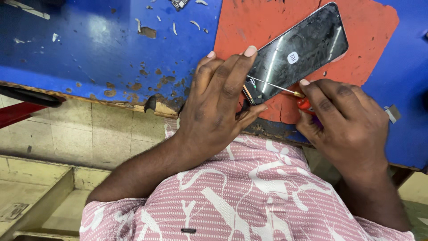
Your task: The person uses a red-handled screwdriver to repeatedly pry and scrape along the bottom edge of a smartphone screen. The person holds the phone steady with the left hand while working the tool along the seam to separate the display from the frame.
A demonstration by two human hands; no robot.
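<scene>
Left hand (218, 102) pinning black phone (298, 51) at centre, right hand (341, 118) gripping red-handled screwdriver (285, 91), orange mat (267, 22) on blue bench (89, 44)

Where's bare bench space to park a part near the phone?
Freest: the blue bench top left of the red mat, with only paint chips and small scraps. A narrower blue strip lies right of the mat. Crowded: the mat's near edge, where the left hand steadies the phone and the right hand works a screwdriver.

One head-worn camera looks steeply down, close over the blue counter (89, 49) edge. The wearer's lap and tiled floor (80, 134) fill the lower frame
</scene>
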